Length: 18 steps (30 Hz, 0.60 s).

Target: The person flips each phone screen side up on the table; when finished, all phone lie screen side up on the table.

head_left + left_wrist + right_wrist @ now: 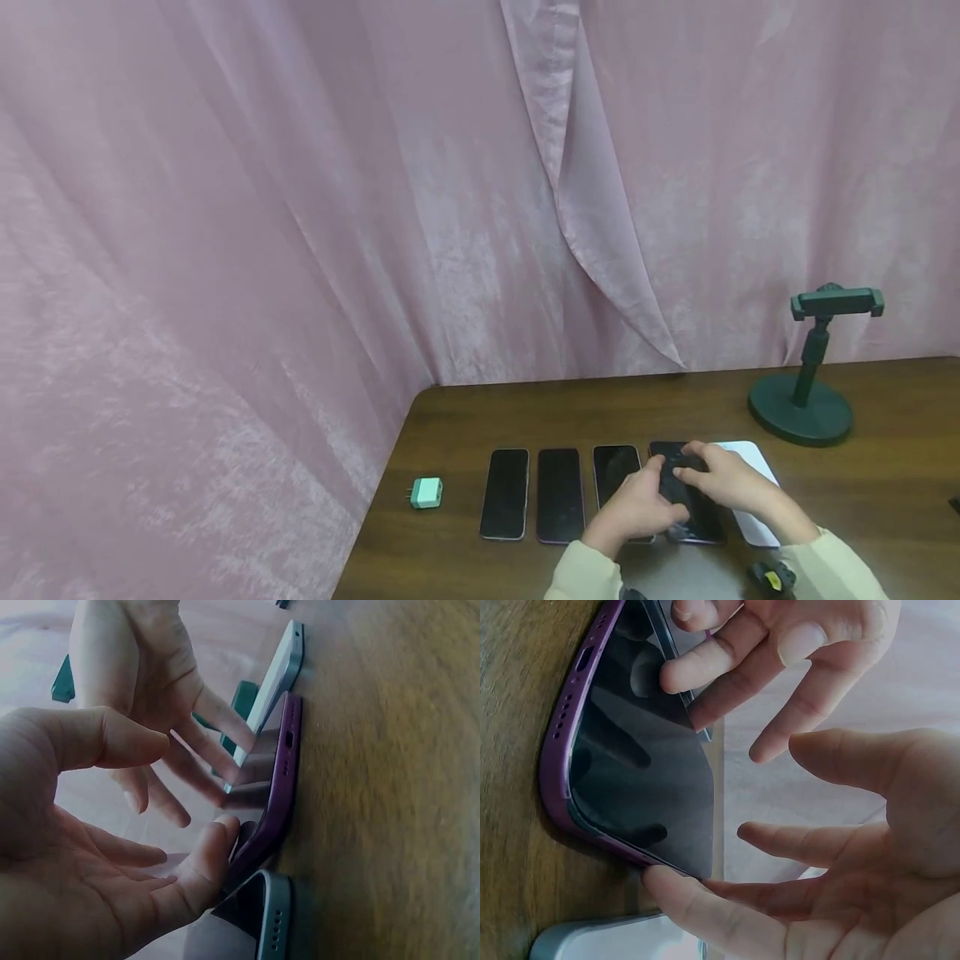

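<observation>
A purple-edged smartphone [699, 512] lies screen up on the table, with both hands over it. My left hand [637, 507] is at its left side; in the left wrist view a finger of that hand touches or nearly touches the purple phone [283, 776]. From the other side my right hand [727, 482] reaches in, and in the right wrist view one fingertip meets the phone's side edge [615, 851]. The fingers of both hands are spread and loosely bent, not gripping it. A white phone [752, 467] lies to its right and a silver-edged black phone [615, 468], partly covered, to its left.
Two more black phones [505, 495] [560, 497] lie further left in the row. A mint-green charger plug [427, 492] sits near the table's left edge. At the back right stands a dark green phone stand [801, 408]. Pink curtains [480, 250] hang behind the table [525, 417].
</observation>
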### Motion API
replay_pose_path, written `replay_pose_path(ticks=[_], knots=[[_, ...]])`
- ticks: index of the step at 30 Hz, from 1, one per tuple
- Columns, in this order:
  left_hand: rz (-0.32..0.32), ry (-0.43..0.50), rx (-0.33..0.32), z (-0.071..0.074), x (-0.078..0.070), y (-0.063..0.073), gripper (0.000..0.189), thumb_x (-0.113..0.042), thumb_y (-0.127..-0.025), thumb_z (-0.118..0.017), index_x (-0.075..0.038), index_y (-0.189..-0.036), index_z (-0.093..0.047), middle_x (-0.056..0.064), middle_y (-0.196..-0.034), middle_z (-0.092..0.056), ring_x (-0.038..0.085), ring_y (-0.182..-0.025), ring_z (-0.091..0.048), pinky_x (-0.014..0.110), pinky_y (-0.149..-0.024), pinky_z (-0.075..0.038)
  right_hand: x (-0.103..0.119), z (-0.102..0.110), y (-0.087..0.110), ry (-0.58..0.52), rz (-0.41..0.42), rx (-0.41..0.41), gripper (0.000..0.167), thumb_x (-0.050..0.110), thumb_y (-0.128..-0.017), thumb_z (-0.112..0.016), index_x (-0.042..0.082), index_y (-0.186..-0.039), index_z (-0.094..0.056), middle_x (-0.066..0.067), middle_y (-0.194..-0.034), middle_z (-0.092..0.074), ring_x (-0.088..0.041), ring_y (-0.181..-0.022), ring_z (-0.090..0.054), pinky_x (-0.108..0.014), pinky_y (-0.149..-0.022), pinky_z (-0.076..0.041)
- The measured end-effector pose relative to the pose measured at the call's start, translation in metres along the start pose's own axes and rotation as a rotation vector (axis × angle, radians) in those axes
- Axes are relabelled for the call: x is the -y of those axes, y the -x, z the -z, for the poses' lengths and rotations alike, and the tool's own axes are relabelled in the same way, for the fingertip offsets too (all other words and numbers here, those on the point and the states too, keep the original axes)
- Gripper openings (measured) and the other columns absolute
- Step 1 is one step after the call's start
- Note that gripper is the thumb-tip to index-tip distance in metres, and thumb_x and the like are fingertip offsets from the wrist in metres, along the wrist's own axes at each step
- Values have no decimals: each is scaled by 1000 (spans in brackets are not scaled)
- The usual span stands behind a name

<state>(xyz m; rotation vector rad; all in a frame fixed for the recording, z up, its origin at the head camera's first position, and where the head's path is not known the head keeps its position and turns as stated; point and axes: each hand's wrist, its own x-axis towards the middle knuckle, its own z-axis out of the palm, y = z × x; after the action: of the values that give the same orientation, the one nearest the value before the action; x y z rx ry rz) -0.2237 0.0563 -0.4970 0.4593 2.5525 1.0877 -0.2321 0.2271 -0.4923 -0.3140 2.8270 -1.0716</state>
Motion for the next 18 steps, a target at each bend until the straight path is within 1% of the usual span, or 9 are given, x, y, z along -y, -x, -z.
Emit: replay_pose_path(ticks=[1,4,6,8,10,12,13,15,18], knots=[[-1,-15,5,-1,-1,1,75,-15,-83,-78,-3,-149,-44,-1,-78,-69,7,-56,-58,21,-60,-50,0,0,1,-2,1,0,49,21,-95,-67,-21,-117,-57,-41,-118,-59,-60,-112,-54,-66,-88,-47],[-10,-55,7,-3,-2,2,74,-18,-83,-77,-2,-149,-45,4,-106,-73,9,-60,-58,22,-60,-51,0,-1,3,-7,6,-8,49,21,-95,-66,-21,-118,-57,-42,-120,-58,-60,-113,-53,-66,-88,-47],[-13,-81,4,-4,-2,3,73,-21,-84,-76,-1,-148,-46,7,-123,-69,9,-69,-61,23,-67,-52,1,-1,3,-15,5,-12,48,21,-96,-66,-20,-118,-57,-41,-120,-58,-60,-113,-54,-66,-88,-47],[-15,-92,-11,-4,-2,3,71,-22,-83,-76,-1,-146,-49,7,-133,-64,7,-86,-64,24,-77,-53,1,0,4,-26,4,-14,47,21,-96,-65,-19,-119,-57,-41,-120,-58,-58,-112,-55,-65,-87,-48],[-9,-75,-32,-5,-2,3,69,-21,-82,-76,-2,-143,-52,7,-133,-64,8,-100,-63,28,-85,-53,0,1,5,-54,-1,3,47,21,-97,-65,-20,-119,-56,-41,-116,-59,-53,-101,-63,-60,-80,-53],[-9,-52,-70,-4,-3,2,63,-21,-82,-76,-4,-140,-56,5,-130,-66,9,-111,-60,31,-90,-52,0,4,6,-64,9,3,45,20,-97,-65,-19,-119,-56,-40,-114,-61,-50,-97,-65,-57,-76,-55],[-14,-31,-92,-4,-4,1,59,-20,-82,-76,-6,-137,-59,3,-127,-66,10,-112,-59,32,-90,-52,-1,6,6,-67,19,0,44,19,-97,-65,-18,-119,-57,-39,-112,-62,-48,-95,-66,-55,-74,-56],[-33,34,-128,-3,-5,0,52,-17,-82,-76,-9,-131,-62,2,-120,-67,9,-101,-62,30,-84,-53,-2,11,7,-66,42,-9,43,19,-97,-65,-17,-119,-57,-37,-109,-63,-47,-93,-66,-54,-70,-56],[-90,106,-158,-2,-7,-3,41,-12,-83,-74,-12,-123,-66,-4,-107,-67,3,-86,-62,23,-74,-51,-3,21,7,-41,87,-49,41,19,-96,-66,-15,-118,-59,-33,-108,-65,-50,-99,-64,-56,-74,-55]])
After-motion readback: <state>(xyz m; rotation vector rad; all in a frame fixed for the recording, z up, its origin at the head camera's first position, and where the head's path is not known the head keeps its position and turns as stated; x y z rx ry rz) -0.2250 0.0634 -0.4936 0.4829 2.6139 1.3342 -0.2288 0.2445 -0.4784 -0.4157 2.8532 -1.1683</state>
